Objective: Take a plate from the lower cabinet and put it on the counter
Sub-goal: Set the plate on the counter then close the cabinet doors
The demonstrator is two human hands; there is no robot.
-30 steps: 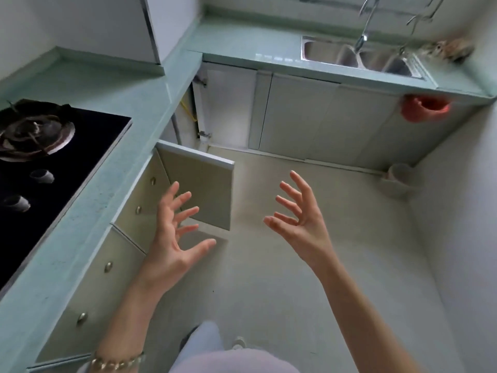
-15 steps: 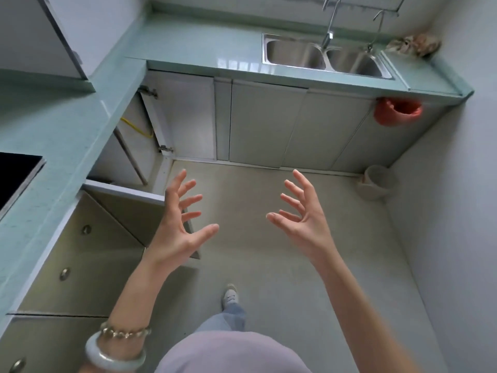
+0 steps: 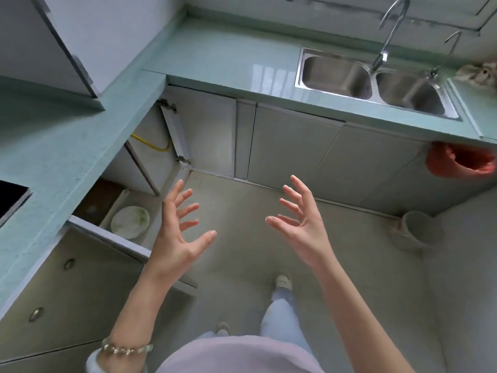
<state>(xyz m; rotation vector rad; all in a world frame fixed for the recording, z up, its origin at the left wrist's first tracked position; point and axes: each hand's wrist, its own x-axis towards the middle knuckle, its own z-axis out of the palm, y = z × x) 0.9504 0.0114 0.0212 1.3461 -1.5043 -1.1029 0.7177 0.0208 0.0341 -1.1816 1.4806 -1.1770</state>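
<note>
A stack of white plates [image 3: 131, 221] with a faint green pattern lies on the floor of the open lower corner cabinet [image 3: 150, 168], partly hidden by the edge of an open door [image 3: 107, 234]. My left hand [image 3: 177, 232] hovers just right of the plates, fingers spread, holding nothing. My right hand [image 3: 301, 224] is raised over the floor, farther right, also spread and empty. The pale green counter [image 3: 220, 57] runs along the left and the back.
A double steel sink [image 3: 373, 84] with a tall tap [image 3: 390, 30] sits in the back counter. A black hob [image 3: 12, 196] is at the left edge. An orange bag [image 3: 460, 164] hangs under the counter, with a pale bucket [image 3: 416, 230] on the floor. A second cabinet door [image 3: 204, 130] stands open.
My view has swung right and nearer to the corner, so the plates inside the cabinet have come into sight. Both hands stay spread and empty in front of me.
</note>
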